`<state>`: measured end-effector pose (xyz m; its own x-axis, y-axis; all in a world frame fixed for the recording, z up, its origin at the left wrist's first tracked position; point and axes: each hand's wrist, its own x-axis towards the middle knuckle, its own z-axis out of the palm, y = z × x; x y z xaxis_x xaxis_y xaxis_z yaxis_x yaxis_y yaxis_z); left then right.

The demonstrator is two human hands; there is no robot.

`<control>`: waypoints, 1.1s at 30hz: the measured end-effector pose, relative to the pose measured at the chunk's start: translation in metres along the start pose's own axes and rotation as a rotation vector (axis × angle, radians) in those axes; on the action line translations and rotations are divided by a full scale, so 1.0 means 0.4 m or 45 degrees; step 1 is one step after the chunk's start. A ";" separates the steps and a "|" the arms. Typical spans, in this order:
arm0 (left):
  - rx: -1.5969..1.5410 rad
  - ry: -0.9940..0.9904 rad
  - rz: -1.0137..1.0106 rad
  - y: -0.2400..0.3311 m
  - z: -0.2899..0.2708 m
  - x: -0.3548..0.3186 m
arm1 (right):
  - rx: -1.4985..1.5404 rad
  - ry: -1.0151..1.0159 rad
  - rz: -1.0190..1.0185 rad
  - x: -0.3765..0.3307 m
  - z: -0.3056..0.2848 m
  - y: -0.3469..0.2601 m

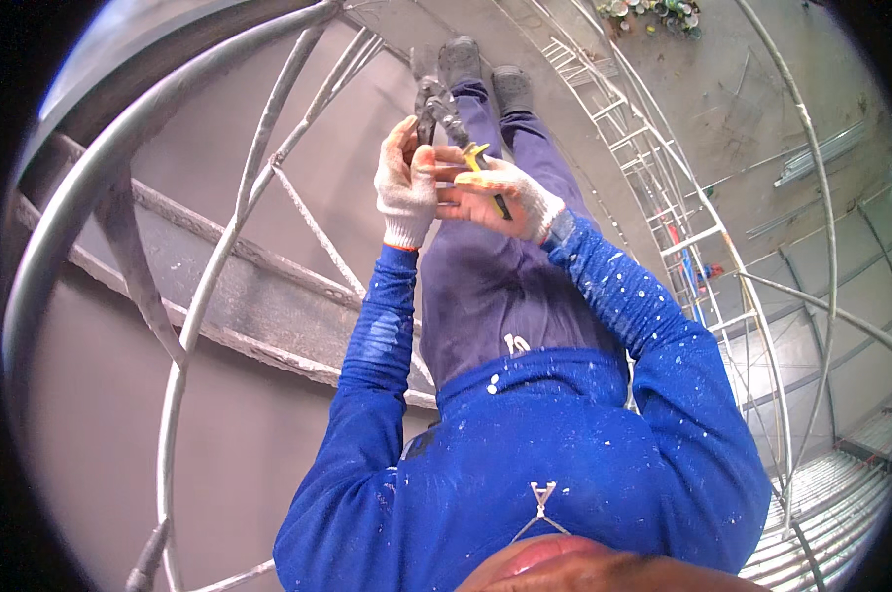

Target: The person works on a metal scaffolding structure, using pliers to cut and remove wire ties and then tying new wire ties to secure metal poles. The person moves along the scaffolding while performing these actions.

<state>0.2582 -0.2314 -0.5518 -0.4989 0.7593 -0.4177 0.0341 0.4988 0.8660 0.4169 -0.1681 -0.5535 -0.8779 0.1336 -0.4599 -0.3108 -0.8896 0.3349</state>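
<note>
My left hand (404, 185), in a white knitted glove, is curled with its fingertips against a dark, lumpy piece (430, 103); its exact kind I cannot make out. Beside it, my right hand (510, 197), gloved the same way with orange stains, is closed around a hand tool with a yellow-and-black handle (476, 156). The handle's dark end sticks out below the right fingers. The tool's far end runs up to the dark piece, and where they meet is unclear. Both hands are close together above my legs.
Curved metal tubes (209, 266) of a scaffold frame stand at my left, by a grey steel beam (234, 296). My dark shoes (460, 61) are far below. On the right are a ladder-like frame (697, 237), stacked metal lengths (820, 153) on the floor, and a heap of debris (653, 15).
</note>
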 end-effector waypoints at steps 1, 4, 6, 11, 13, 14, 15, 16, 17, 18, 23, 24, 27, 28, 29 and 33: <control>-0.020 0.011 -0.019 -0.006 0.004 0.012 | 0.110 0.025 -0.013 0.015 0.011 -0.006; -0.035 0.010 -0.066 -0.015 -0.005 0.014 | -0.142 0.127 0.035 0.051 -0.031 0.000; 0.030 0.079 -0.046 -0.035 0.000 0.013 | -0.261 0.180 0.080 0.068 -0.061 -0.007; 0.259 0.119 -0.028 -0.097 -0.017 0.080 | -0.577 0.207 0.083 0.167 -0.080 -0.042; 0.144 0.105 -0.099 -0.130 -0.010 0.133 | -0.700 0.276 0.104 0.210 -0.090 -0.062; 0.035 0.152 -0.156 -0.143 -0.008 0.159 | -0.916 0.315 0.119 0.246 -0.112 -0.065; -0.075 0.200 -0.210 -0.152 -0.012 0.184 | -1.074 0.339 0.131 0.261 -0.128 -0.059; -0.172 0.175 -0.307 -0.152 -0.022 0.212 | -1.234 0.364 0.134 0.277 -0.120 -0.075; -0.276 0.154 -0.403 -0.149 -0.031 0.238 | -1.400 0.390 0.139 0.291 -0.105 -0.093; -0.380 0.132 -0.497 -0.143 -0.039 0.260 | -1.499 0.357 0.159 0.303 -0.085 -0.110; -0.398 0.130 -0.528 -0.093 -0.039 0.335 | -1.764 0.520 0.247 0.340 -0.004 -0.151; -0.423 0.126 -0.531 -0.092 -0.039 0.343 | -1.777 0.540 0.322 0.345 0.006 -0.161; -0.467 0.149 -0.502 -0.107 -0.039 0.366 | -1.794 0.569 0.326 0.360 0.023 -0.179; -0.483 0.159 -0.495 -0.109 -0.038 0.372 | -1.837 0.566 0.323 0.367 0.025 -0.183; -0.500 0.170 -0.488 -0.110 -0.038 0.377 | -1.880 0.563 0.319 0.375 0.026 -0.186; -0.512 0.171 -0.481 -0.111 -0.038 0.388 | -1.984 0.600 0.249 0.387 0.031 -0.182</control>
<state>0.1661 -0.1420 -0.6508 -0.5189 0.4860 -0.7032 -0.4879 0.5071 0.7105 0.2990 -0.0771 -0.6388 -0.5848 0.0954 -0.8055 0.6866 -0.4706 -0.5542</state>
